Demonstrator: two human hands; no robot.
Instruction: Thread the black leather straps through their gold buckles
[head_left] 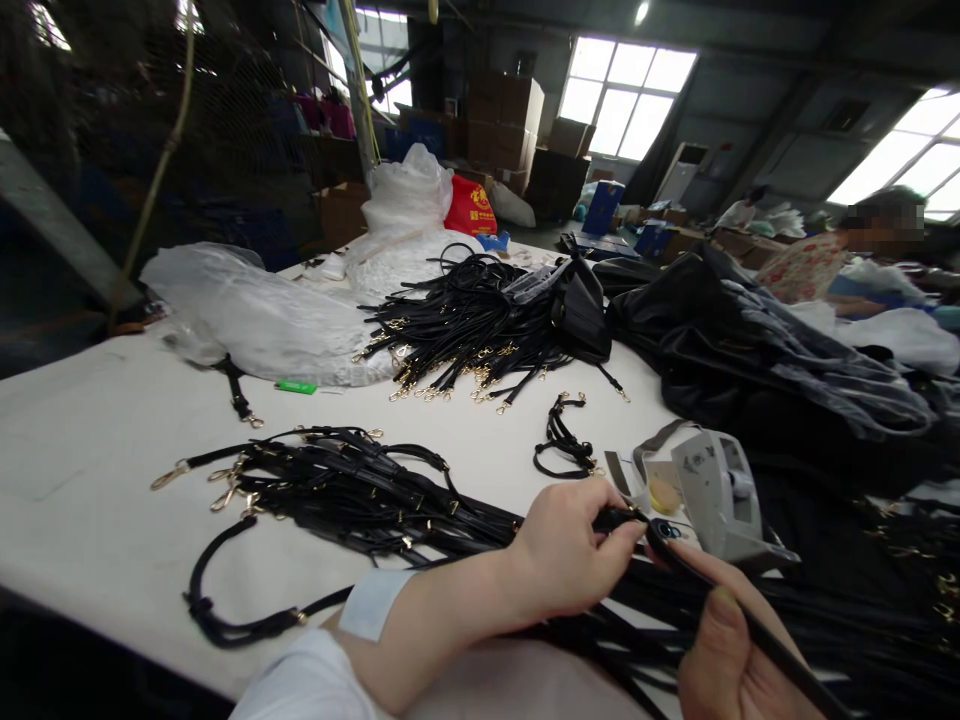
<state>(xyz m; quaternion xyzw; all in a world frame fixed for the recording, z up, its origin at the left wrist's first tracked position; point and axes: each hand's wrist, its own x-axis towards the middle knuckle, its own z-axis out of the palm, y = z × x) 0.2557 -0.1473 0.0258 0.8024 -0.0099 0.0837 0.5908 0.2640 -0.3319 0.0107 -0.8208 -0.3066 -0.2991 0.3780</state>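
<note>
1. While the strap [776, 652] is running between both hands above the near right part of the desk [82, 450], the left grip [566, 550] is pinching it between thumb and fingers; the fingertips are hiding that spot, so any fitting there is hard to tell.
2. The right grip [724, 660] is holding the same strap farther along, thumb on one side and forefinger on the other.
3. For good handling, I judge, the left pinch is needing firmness, while the right grip is needing only enough pressure for holding the length flat and untwisted.
4. The phone [684, 535] is lying just beyond the fingertips, so working slightly higher is probably sparing it a scrape.
5. The dispenser [720, 490] is standing beyond the phone, perhaps crowding wide swings of the right hand.
6. The near pile [360, 490] is spreading leftward past the left forearm; its loops and clips could be snagging a trailing end.
7. Farther out, the bundle [559, 435] and the far pile [465, 310] are lying apart from the hands.
</note>
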